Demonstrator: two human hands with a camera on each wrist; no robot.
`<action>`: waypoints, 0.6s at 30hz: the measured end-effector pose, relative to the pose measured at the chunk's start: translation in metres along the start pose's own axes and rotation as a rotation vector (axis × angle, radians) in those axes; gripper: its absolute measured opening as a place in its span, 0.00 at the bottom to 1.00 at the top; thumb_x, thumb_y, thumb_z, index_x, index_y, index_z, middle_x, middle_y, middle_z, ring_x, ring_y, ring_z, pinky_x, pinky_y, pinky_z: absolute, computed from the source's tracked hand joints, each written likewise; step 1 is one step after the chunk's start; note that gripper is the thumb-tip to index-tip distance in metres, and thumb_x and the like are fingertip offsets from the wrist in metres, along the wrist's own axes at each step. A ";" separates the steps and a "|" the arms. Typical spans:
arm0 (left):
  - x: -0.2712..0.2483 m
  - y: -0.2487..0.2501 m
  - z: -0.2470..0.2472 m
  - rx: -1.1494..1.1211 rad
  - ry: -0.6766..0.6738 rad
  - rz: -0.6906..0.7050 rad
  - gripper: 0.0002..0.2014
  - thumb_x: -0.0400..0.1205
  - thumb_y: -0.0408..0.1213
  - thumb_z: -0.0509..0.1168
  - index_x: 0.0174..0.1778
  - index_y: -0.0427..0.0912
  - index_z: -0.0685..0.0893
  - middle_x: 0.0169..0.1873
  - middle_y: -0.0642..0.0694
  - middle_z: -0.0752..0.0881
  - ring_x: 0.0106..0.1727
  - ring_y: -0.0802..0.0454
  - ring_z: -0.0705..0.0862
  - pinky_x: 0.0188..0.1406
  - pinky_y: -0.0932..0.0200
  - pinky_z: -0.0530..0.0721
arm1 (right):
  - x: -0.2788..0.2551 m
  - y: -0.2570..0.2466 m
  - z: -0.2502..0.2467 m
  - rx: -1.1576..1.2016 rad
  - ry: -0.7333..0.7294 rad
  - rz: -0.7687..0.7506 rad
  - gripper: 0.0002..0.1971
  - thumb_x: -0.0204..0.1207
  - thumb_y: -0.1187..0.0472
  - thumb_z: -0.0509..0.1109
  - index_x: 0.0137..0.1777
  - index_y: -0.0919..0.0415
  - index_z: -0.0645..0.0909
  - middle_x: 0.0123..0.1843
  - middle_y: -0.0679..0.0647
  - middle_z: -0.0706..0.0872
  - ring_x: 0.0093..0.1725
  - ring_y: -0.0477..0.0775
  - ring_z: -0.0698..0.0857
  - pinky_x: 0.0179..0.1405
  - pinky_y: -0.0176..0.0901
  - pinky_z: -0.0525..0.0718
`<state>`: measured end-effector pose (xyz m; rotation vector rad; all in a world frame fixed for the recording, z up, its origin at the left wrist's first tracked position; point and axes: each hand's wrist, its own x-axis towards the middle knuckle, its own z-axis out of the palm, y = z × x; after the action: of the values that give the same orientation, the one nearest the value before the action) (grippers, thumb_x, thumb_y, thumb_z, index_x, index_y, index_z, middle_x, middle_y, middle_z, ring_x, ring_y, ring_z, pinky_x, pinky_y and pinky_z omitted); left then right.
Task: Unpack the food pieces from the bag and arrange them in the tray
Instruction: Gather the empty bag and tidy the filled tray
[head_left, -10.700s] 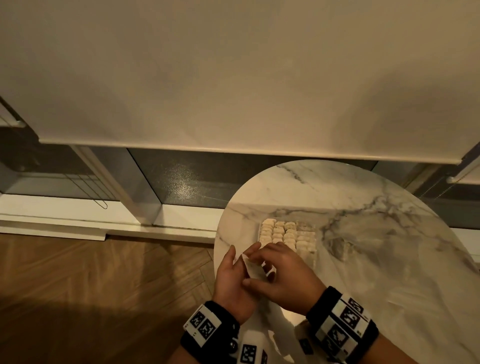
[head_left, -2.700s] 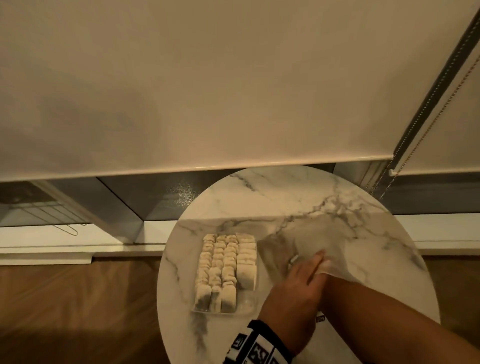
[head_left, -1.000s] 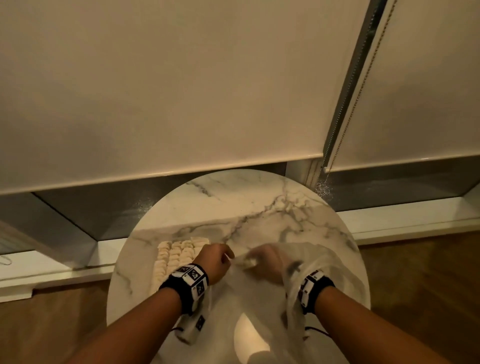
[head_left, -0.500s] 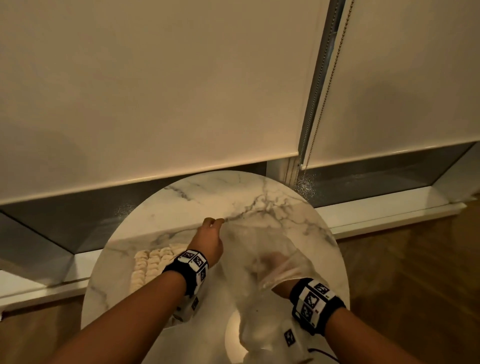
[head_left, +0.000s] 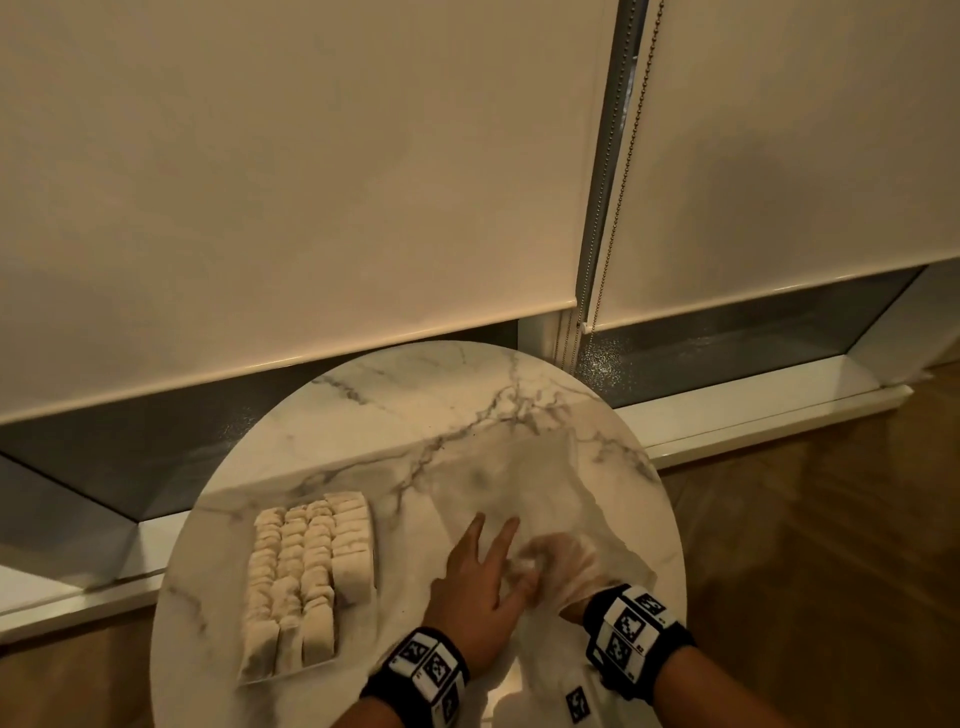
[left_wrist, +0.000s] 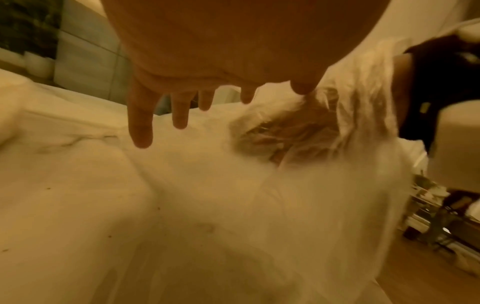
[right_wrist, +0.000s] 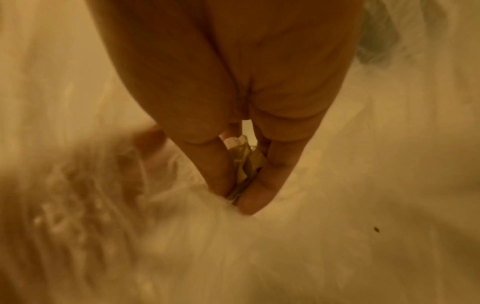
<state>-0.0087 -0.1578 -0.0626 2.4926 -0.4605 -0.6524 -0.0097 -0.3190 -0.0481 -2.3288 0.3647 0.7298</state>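
Observation:
Rows of pale food pieces (head_left: 306, 571) fill a clear tray (head_left: 260, 675) on the left of the round marble table (head_left: 415, 405). To the tray's right a translucent plastic bag (head_left: 524, 483) lies spread on the table. My left hand (head_left: 493, 551) rests on the bag with straight, spread fingers (left_wrist: 140, 131). My right hand (head_left: 540, 564) is inside the bag (left_wrist: 259, 205) and shows blurred through the plastic. In the right wrist view my right hand (right_wrist: 239, 197) pinches a small pale crumpled piece (right_wrist: 241, 160) between thumb and finger. What that piece is I cannot tell.
White roller blinds (head_left: 311, 182) hang behind the table, with a bead chain (head_left: 618, 171) between them. A white sill (head_left: 753, 415) runs below the window. Wooden floor (head_left: 831, 545) lies to the right of the table.
My left hand has let go of the lifted bag edge and come down flat onto the bag near the right hand. The bag now lies lower on the table.

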 end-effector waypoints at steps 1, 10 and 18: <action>-0.003 0.005 0.003 0.013 0.023 0.045 0.33 0.80 0.76 0.44 0.81 0.79 0.44 0.87 0.60 0.40 0.87 0.50 0.50 0.79 0.34 0.63 | 0.002 -0.001 0.001 0.048 -0.032 0.050 0.13 0.88 0.62 0.59 0.64 0.69 0.80 0.53 0.56 0.83 0.56 0.55 0.83 0.56 0.33 0.78; 0.003 0.000 0.017 -0.056 -0.153 0.033 0.26 0.86 0.67 0.41 0.82 0.73 0.57 0.85 0.50 0.63 0.85 0.53 0.58 0.84 0.49 0.60 | -0.019 0.026 0.010 -0.170 0.089 -0.122 0.24 0.81 0.52 0.70 0.73 0.64 0.77 0.74 0.62 0.79 0.77 0.52 0.76 0.76 0.41 0.70; 0.021 -0.028 0.025 0.225 -0.363 -0.102 0.28 0.89 0.62 0.44 0.85 0.60 0.64 0.88 0.47 0.54 0.88 0.47 0.52 0.86 0.49 0.52 | -0.049 0.056 0.014 0.102 -0.026 -0.207 0.05 0.73 0.59 0.77 0.36 0.52 0.86 0.34 0.54 0.88 0.29 0.48 0.85 0.31 0.44 0.85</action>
<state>0.0007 -0.1537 -0.1044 2.6252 -0.5674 -1.1623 -0.0791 -0.3486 -0.0566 -2.2180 0.1430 0.6252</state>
